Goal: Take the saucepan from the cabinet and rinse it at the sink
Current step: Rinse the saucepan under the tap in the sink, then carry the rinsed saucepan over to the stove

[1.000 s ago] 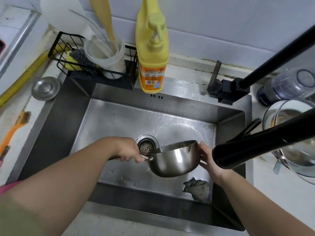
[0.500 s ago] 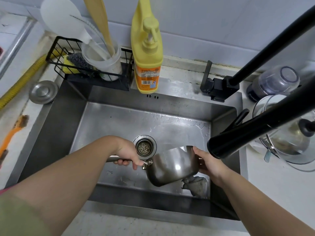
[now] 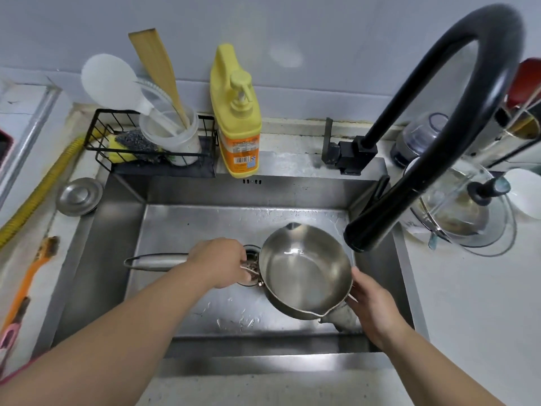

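- The saucepan (image 3: 304, 271) is small, round, of shiny stainless steel, with pouring spouts on its rim and a long steel handle pointing towards the left edge of the sink.
- It is held above the sink (image 3: 187, 227) basin, right of the drain, mouth up, tilted, a little water inside.

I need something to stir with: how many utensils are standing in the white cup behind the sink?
3: a white rice paddle leaning left, a white bottle brush in the middle, and a bamboo spatula leaning back. The white cup could hide shorter ones.
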